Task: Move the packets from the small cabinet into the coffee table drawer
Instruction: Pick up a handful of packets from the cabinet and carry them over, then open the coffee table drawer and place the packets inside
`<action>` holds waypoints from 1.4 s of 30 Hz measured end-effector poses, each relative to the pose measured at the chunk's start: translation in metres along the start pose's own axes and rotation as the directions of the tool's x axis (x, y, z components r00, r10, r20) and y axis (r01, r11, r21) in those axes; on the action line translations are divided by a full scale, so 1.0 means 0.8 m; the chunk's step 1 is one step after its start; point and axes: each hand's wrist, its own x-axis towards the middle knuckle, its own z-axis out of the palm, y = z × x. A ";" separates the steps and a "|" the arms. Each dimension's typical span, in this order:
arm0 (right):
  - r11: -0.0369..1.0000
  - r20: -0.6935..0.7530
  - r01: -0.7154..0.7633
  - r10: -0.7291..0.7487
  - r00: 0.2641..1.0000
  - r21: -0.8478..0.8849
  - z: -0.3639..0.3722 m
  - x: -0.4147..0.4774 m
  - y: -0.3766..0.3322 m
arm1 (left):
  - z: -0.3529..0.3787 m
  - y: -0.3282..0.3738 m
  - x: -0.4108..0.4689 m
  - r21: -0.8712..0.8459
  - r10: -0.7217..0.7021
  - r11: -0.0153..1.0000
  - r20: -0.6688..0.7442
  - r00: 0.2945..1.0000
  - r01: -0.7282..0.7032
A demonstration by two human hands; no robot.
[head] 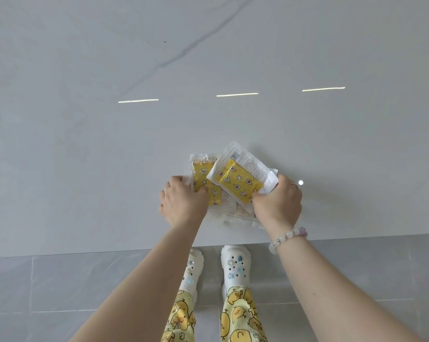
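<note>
Pale tabletop [109, 169]: left hand [184, 203] pinches left packet [203, 175] pointing away; right hand [279, 203] pinches right packet [235, 180] lying diagonal.

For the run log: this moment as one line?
place: white tabletop | left hand: grips left packet | right hand: grips tilted packet | more packets underneath

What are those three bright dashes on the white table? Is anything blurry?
Head view: likely lamps mirrored in the glossy table, three streaks plus a round spot beside the right hand. Light is soft, shadows faint; the packets look sharp.
</note>
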 end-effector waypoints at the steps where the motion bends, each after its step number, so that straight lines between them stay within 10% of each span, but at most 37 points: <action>1: 1.000 -0.040 -0.007 0.007 0.999 -0.002 -0.001 -0.003 -0.001 | -0.001 0.000 -0.002 0.007 0.024 1.000 -0.026 0.999 -0.024; 6: 0.954 -0.430 0.256 -0.169 0.887 0.155 -0.004 -0.057 0.043 | 0.000 -0.039 -0.034 0.063 0.548 0.833 -0.229 0.804 -0.550; 9: 0.900 -0.282 0.435 -0.423 0.861 -0.023 0.012 -0.107 0.101 | 0.013 -0.079 -0.064 0.084 0.700 0.713 -0.148 0.699 -0.696; 14: 0.766 0.399 0.548 -0.411 0.820 -0.336 0.060 -0.116 0.122 | 0.010 -0.128 -0.086 0.007 0.564 0.822 -0.149 0.812 -0.570; 18: 0.728 0.547 0.527 -0.250 0.799 -0.438 0.080 -0.092 0.094 | -0.016 -0.154 -0.074 0.075 0.557 0.831 -0.144 0.818 -0.552; 42: 0.738 0.657 0.396 0.083 0.750 -0.546 0.137 -0.136 0.142 | -0.063 -0.122 0.020 0.013 0.328 0.945 -0.021 0.944 -0.328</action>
